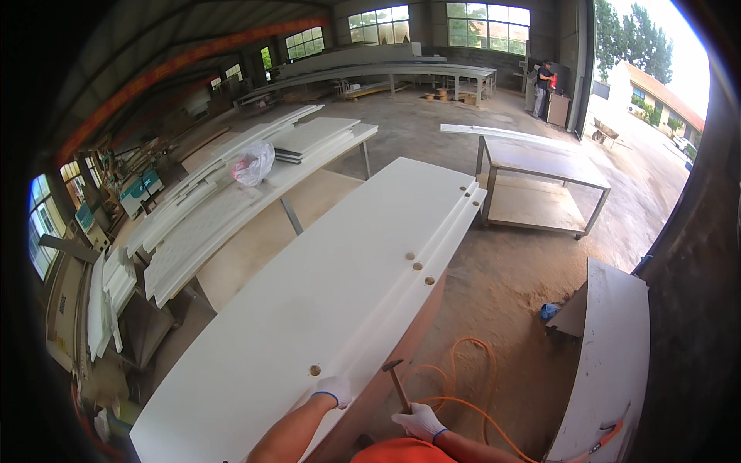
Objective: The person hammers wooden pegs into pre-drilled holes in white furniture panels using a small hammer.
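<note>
A hammer (398, 387) with a dark head and a wooden handle is upright in my right hand (421, 422), closed round the handle's lower part, beside the panel's near right edge. My left hand (334, 390) rests at the near end of a long white panel (324, 262). Its fingers are closed and point down at the surface, and what they hold, if anything, is hidden. Both hands wear white gloves. Just beyond the left hand a round hole (315, 370) shows in the panel. Farther along its stepped right side are more round holes (417, 266).
Left of the panel, a bench (289, 216) carries white boards (316, 137) and a plastic bag (253, 163). A metal table (548, 160) stands at far right, a pale-topped table (598, 355) near right. An orange hose (455, 399) loops over the floor. A person (543, 89) stands by the doorway.
</note>
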### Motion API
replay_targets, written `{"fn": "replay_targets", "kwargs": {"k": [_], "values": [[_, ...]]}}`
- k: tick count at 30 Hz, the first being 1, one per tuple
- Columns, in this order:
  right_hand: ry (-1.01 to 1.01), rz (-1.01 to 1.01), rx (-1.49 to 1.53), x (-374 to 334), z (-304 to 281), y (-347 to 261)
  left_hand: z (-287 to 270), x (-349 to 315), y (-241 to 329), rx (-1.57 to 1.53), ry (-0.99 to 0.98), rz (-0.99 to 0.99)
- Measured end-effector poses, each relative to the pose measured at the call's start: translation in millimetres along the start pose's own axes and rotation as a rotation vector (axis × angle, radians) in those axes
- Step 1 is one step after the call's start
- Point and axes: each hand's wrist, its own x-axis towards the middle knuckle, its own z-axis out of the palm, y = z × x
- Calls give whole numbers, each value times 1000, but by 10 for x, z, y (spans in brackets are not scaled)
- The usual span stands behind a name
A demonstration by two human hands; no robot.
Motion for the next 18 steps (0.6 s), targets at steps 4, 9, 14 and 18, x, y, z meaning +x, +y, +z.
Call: {"fn": "replay_targets", "kwargs": {"k": [4, 9, 14, 18], "values": [[-82, 42, 68, 180, 40, 163, 8, 16, 131, -114, 121, -64], [-117, -6, -64, 61, 178, -125, 219, -15, 156, -229, 287, -160], [-50, -180, -282, 285, 201, 44, 568, 49, 158, -293, 483, -218], [7, -443, -664, 262, 160, -83, 875, 6, 15, -483, 726, -297]]}}
